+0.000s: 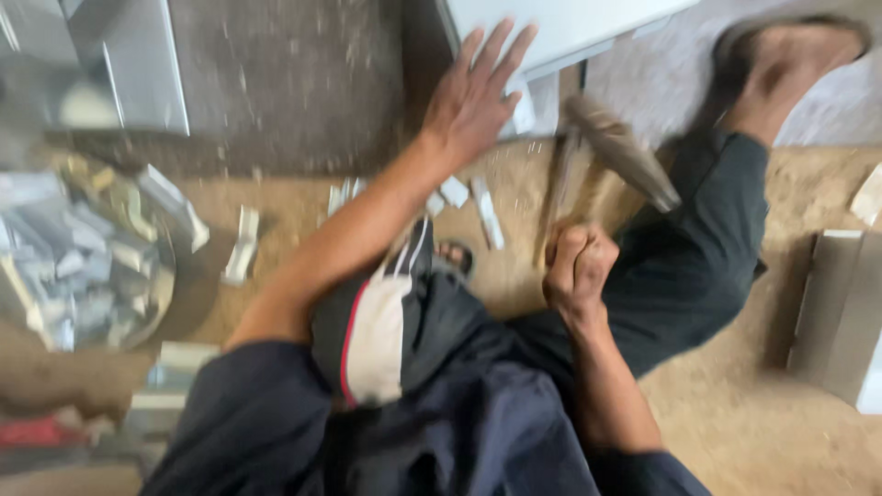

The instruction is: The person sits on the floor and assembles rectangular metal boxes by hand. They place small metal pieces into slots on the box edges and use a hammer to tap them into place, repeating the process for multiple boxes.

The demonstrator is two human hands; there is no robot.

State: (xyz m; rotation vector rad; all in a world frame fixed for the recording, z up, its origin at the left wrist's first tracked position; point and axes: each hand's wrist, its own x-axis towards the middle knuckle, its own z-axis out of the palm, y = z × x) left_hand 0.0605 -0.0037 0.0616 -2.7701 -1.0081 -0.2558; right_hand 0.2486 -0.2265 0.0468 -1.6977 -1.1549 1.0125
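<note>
Right hand (577, 266) fisted around a hammer (620, 152); left hand (473, 92) splayed flat, metal scraps (485, 211) between.

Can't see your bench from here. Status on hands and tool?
Right hand gripping hammer, raised. Left hand open, flat on grey metal sheet. Small metal pieces scattered beside it.
</note>
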